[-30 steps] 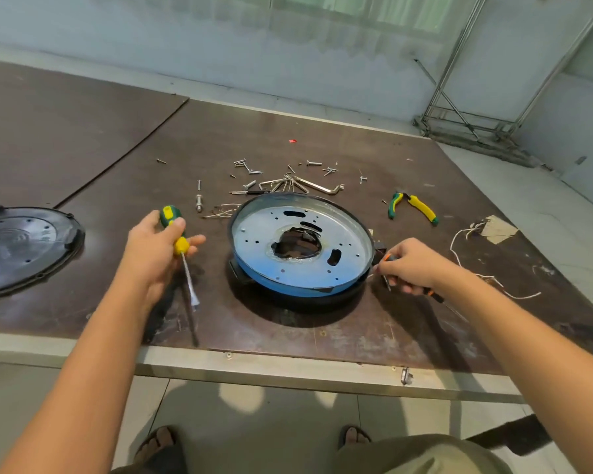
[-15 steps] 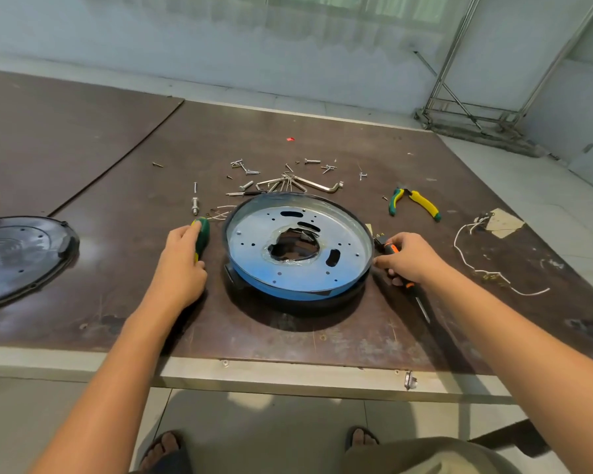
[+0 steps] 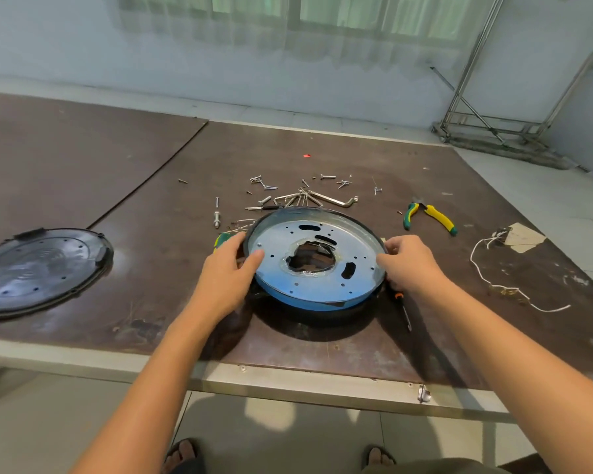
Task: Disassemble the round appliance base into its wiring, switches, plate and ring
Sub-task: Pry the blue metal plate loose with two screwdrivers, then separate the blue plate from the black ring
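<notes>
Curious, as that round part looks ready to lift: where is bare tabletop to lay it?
Bare board: between the black cover and the left hand, and beyond the screws. Crowded: behind the appliance base; pliers and wire on its right.

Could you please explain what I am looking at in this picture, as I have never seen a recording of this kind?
There is no robot here. A person works with bare hands, and the only camera sits on their head looking forward and down, so both arms reach in from the bottom edge. On the brown worktable stands the round black appliance base, topped by a bluish metal plate with holes. The left hand and the right hand grip its rim on opposite sides. A green-and-yellow screwdriver lies by the left hand and an orange-collared screwdriver by the right one; neither is held. Further back lie loose silver screws and green-and-yellow pliers. A white wire lies to the right, and a round black plastic cover to the left.
</notes>
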{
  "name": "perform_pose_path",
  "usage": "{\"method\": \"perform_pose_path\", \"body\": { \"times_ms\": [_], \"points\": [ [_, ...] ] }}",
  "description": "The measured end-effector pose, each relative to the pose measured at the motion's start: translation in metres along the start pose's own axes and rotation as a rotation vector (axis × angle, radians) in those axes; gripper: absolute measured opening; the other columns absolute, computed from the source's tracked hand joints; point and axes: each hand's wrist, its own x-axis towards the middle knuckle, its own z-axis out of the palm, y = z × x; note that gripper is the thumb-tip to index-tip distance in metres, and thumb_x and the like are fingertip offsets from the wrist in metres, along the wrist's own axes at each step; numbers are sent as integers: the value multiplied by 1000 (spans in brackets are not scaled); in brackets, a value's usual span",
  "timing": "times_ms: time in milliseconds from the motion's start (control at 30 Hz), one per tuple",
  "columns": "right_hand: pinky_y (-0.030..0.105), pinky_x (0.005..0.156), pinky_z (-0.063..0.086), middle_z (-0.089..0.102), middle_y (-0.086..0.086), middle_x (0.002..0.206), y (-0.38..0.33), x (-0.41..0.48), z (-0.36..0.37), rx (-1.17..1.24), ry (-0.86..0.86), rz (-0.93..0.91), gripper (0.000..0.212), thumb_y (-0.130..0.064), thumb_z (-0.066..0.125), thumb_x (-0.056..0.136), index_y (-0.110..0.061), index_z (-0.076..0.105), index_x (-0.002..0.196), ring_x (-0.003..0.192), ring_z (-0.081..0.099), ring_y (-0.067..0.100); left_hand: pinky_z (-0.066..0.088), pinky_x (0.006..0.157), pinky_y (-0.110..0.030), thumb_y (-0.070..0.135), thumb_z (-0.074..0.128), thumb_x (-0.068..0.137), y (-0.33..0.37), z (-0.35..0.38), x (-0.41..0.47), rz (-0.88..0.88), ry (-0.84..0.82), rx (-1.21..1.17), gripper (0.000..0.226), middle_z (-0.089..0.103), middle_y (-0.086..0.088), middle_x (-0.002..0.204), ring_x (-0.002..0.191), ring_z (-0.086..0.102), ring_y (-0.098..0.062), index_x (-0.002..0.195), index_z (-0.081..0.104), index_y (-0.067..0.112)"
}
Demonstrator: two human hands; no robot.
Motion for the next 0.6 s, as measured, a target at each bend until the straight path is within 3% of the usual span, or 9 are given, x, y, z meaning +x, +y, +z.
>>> {"method": "perform_pose_path", "body": {
  "times_ms": [67,167,233,300,400,500,600],
  "points": [
    [29,48,48,63,9,85,1,2,0,35,46,-3,15,-9,57,98,-10,68,108,61,60,21,42,85,-18,31,61,100,1,6,-1,-58,27,-70,53,57,18,121,77,54,24,150,47,19],
    [28,45,44,66,15,80,-4,4,-4,139,113,-65,15,-6,54,93,-9,69,97,52,59,25,42,66,-2,27,64,98,1,2,-1,-48,117,-115,54,59,21,110,75,51,33,148,48,20],
    [31,46,43,64,13,69,-14,4,-5,306,63,-107,17,-5,54,93,-7,70,90,52,56,27,49,60,-3,22,65,97,0,-10,0,-80,148,-175,53,60,15,120,74,60,24,147,49,20],
    [29,44,46,57,10,62,-27,1,-3,506,-41,-107,19,-11,54,100,-5,69,90,47,53,22,58,58,-20,14,63,97,-5,-24,3,-163,176,-298,50,66,5,122,68,71,1,145,51,15],
    [30,48,57,63,10,73,-44,-11,6,700,-213,-59,21,-9,49,104,-1,68,103,51,61,18,53,48,-19,3,59,95,-16,-50,3,-274,271,-370,44,71,4,93,52,66,-7,138,56,4],
    [32,73,58,68,8,98,-39,-24,26,258,-221,-304,28,-2,47,103,-5,66,124,82,66,18,54,49,-17,-2,54,96,-37,-80,-4,-343,355,-379,42,68,3,93,59,67,-9,138,53,-1],
    [29,94,52,68,-6,114,-29,-41,41,-127,-294,-603,29,-30,64,101,-19,68,128,104,64,10,53,48,-15,-2,51,99,-61,-107,-12,-369,423,-329,31,67,-4,102,74,65,-12,128,58,5]
  ]
}}
